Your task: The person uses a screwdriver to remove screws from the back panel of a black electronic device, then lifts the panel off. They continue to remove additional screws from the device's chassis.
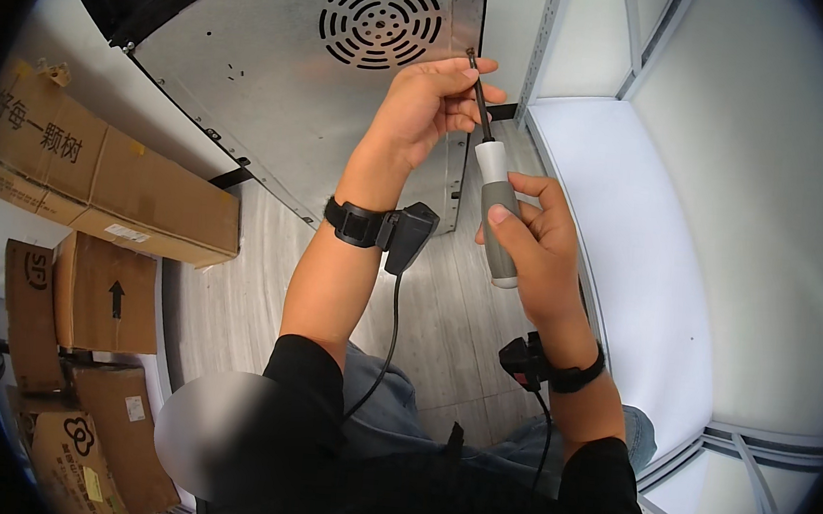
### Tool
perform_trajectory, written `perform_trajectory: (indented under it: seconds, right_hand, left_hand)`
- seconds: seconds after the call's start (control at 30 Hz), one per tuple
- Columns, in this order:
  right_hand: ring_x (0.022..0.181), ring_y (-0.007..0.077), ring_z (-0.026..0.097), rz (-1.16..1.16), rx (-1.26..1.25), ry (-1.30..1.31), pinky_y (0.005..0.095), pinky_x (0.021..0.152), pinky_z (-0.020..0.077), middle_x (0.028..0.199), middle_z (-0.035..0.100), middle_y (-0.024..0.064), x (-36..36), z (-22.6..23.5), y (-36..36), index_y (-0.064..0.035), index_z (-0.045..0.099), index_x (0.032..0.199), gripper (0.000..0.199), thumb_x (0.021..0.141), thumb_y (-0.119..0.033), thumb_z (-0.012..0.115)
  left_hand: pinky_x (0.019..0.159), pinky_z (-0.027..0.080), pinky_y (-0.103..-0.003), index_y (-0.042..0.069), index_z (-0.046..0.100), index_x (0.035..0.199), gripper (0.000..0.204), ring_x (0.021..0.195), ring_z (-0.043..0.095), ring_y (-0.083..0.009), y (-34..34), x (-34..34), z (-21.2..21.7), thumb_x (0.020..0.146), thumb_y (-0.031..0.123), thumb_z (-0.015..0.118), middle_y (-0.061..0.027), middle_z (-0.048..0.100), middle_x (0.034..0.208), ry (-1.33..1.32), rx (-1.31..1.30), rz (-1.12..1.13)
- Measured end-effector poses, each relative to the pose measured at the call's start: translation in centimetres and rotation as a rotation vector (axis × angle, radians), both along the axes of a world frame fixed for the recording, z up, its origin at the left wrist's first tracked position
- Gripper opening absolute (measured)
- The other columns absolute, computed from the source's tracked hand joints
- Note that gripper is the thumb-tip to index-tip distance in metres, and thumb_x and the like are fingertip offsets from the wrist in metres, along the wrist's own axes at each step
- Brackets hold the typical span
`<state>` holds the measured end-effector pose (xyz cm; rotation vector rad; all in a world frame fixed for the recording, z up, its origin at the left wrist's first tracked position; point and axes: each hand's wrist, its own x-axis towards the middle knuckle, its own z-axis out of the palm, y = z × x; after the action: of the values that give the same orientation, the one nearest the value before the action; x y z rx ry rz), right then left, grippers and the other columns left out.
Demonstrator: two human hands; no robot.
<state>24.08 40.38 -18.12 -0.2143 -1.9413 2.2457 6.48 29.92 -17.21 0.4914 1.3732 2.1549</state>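
Note:
A screwdriver (500, 211) with a grey handle, pale collar and dark shaft is held by both hands, its tip pointing up and away. My right hand (540, 243) wraps around the handle, thumb along its near side. Close to the tip, my left hand (436, 97) pinches the shaft between thumb and forefinger, the other fingers loosely bent behind it. The tip lies by the right edge of a grey metal panel (271, 72). Something small and dark shows at the tip; whether it is a screw I cannot tell.
Round vent slots (381, 23) pierce the panel. Cardboard boxes (109, 296) are stacked on the left. A white shelf (619, 196) on a metal frame runs along the right. Wood-look floor (255, 283) lies below. Cables (391, 342) hang from black devices strapped to both wrists.

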Motion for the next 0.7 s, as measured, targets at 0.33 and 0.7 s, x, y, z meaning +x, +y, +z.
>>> perform_trajectory:
  seconds: [0.33,0.7]
  right_hand:
    - [0.067,0.0080,0.053,-0.048,-0.087,-0.074,0.0227,0.060,0.0419,0.081,0.061,0.0077,0.2,0.8,0.1,0.0002,0.043,0.117,0.038,0.087,-0.014,0.062]
    - [0.070,0.0137,0.058,0.149,-0.063,-0.084,0.0257,0.058,0.0450,0.090,0.058,0.0099,-0.7,-2.3,0.6,0.0020,0.041,0.120,0.044,0.086,-0.018,0.061]
  left_hand:
    - [0.053,0.047,-0.019,-0.003,0.060,0.115,0.034,0.058,0.057,-0.0073,0.3,0.6,0.4,0.090,0.019,0.058,-0.0070,0.067,0.081,0.025,-0.045,0.020]
    - [0.051,0.047,-0.018,-0.001,0.061,0.115,0.031,0.057,0.060,-0.0085,1.0,0.6,-0.5,0.088,0.014,0.064,-0.0019,0.063,0.073,0.098,-0.139,0.064]
